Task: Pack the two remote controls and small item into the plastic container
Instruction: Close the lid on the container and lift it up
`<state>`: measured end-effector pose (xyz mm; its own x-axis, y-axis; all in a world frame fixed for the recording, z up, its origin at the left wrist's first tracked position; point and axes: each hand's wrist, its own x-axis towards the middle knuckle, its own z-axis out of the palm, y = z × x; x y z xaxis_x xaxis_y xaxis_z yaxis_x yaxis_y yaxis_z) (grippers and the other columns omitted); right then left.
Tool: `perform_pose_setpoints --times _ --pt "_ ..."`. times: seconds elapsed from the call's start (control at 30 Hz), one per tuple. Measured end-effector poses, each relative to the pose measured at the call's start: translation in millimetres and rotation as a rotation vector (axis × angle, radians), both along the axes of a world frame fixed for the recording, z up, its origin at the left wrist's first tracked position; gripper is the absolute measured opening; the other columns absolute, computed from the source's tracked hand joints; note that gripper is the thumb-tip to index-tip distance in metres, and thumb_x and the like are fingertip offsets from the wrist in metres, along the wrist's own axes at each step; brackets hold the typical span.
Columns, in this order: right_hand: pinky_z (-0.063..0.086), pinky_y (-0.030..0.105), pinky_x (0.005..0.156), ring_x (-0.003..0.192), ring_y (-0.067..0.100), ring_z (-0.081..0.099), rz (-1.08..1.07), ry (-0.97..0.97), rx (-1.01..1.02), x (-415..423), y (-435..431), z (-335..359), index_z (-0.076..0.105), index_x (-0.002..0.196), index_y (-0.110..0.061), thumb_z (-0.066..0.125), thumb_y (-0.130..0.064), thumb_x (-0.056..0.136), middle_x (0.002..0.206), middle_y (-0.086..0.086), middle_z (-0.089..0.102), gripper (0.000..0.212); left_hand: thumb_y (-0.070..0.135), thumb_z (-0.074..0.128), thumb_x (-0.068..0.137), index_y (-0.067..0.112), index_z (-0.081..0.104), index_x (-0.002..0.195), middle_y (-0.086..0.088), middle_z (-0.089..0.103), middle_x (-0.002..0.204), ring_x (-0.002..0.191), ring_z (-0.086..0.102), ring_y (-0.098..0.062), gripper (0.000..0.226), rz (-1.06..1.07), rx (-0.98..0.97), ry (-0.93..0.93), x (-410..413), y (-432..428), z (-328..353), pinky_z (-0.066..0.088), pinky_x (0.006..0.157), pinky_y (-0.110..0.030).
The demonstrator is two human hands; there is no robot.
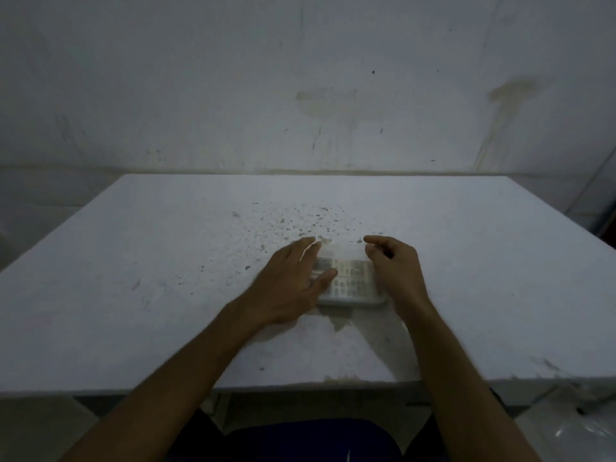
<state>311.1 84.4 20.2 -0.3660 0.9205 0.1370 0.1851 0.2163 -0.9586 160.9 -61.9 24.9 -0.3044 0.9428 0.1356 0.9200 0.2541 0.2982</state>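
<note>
A clear plastic container (346, 296) lies flat on the white table (133, 261), near the middle. Through its translucent top I see two remote controls (350, 278) lying side by side, their button rows showing. The small item is not visible. My left hand (293, 281) rests on the container's left end, fingers spread over the top. My right hand (396, 271) is at the right end, fingers curled against the side. Whether a lid is on the container is unclear in the blur.
The tabletop is speckled with dark spots (293, 221) behind the container. A stained wall (300, 95) stands just beyond the far edge. The near table edge (300, 385) lies above my lap. Crumpled clear plastic (573, 431) shows at the lower right.
</note>
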Motion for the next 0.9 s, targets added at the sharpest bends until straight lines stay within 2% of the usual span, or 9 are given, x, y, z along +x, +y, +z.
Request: perform_pose_setpoints --times 0.1,0.17,0.27,0.5,0.6,0.7,0.8,0.9 --pt "0.053 0.024 0.084 0.108 0.014 0.064 0.135 -0.058 -0.058 -16 22 19 0.076 0.118 -0.015 0.062 -0.014 0.098 0.116 -0.002 0.072 0.025 0.086 0.017 0.085 0.022 0.012 0.163 -0.003 0.015 0.171 0.156 0.015 -0.022 0.100 0.016 -0.109 0.030 -22 17 14 0.012 0.125 -0.043" --pt "0.057 0.025 0.079 0.106 0.015 0.066 0.195 -0.067 -0.058 -23 32 21 0.078 0.115 -0.015 0.062 -0.013 0.098 0.114 -0.002 0.073 0.023 0.092 0.024 0.079 0.026 0.011 0.163 -0.002 0.014 0.171 0.157 0.014 -0.023 0.108 -0.016 -0.135 0.063 -29 25 20 0.009 0.125 -0.045" --pt "0.060 0.025 0.077 0.103 0.013 0.068 0.169 -0.082 0.017 -24 37 10 0.078 0.115 -0.016 0.063 -0.016 0.099 0.113 -0.004 0.073 0.022 0.092 0.036 0.078 0.028 0.016 0.162 0.000 0.019 0.171 0.155 0.018 -0.021 0.108 -0.095 -0.107 0.100 -30 35 17 0.010 0.125 -0.044" --pt "0.063 0.033 0.084 0.101 0.015 0.070 0.106 -0.106 0.071 -19 41 -1 0.076 0.120 -0.015 0.067 -0.022 0.098 0.117 0.001 0.075 0.026 0.094 0.024 0.078 0.023 0.033 0.157 -0.005 0.036 0.163 0.147 0.033 -0.022 0.107 -0.107 0.006 0.224 -29 39 3 0.021 0.123 -0.044" --pt "0.061 0.022 0.076 0.096 0.010 0.071 0.130 -0.123 0.099 -21 39 -3 0.077 0.119 -0.016 0.067 -0.026 0.097 0.114 -0.002 0.076 0.026 0.097 0.020 0.075 0.022 0.038 0.156 -0.008 0.043 0.158 0.142 0.040 -0.025 0.112 -0.114 0.048 0.338 -32 35 5 0.023 0.121 -0.045" --pt "0.058 0.017 0.067 0.087 0.005 0.072 0.145 -0.161 0.116 -23 36 -5 0.078 0.116 -0.018 0.067 -0.032 0.097 0.107 -0.004 0.078 0.026 0.100 0.031 0.070 0.023 0.037 0.156 -0.007 0.045 0.156 0.139 0.042 -0.025 0.116 -0.117 0.045 0.365 -34 30 6 0.023 0.120 -0.046" --pt "0.058 0.017 0.063 0.078 0.009 0.074 0.148 -0.178 0.068 -21 34 -4 0.079 0.113 -0.016 0.068 -0.036 0.096 0.096 -0.005 0.079 0.028 0.103 0.031 0.066 0.024 0.034 0.157 -0.005 0.045 0.155 0.137 0.043 -0.023 0.121 -0.112 0.021 0.340 -36 29 7 0.025 0.119 -0.045" --pt "0.063 0.025 0.065 0.075 0.017 0.077 0.191 -0.135 -0.087 -17 34 1 0.080 0.109 -0.014 0.070 -0.035 0.095 0.088 0.000 0.081 0.027 0.105 0.026 0.060 0.024 0.034 0.157 -0.004 0.046 0.153 0.134 0.045 -0.023 0.127 -0.106 0.023 0.300 -39 29 7 0.028 0.117 -0.043"
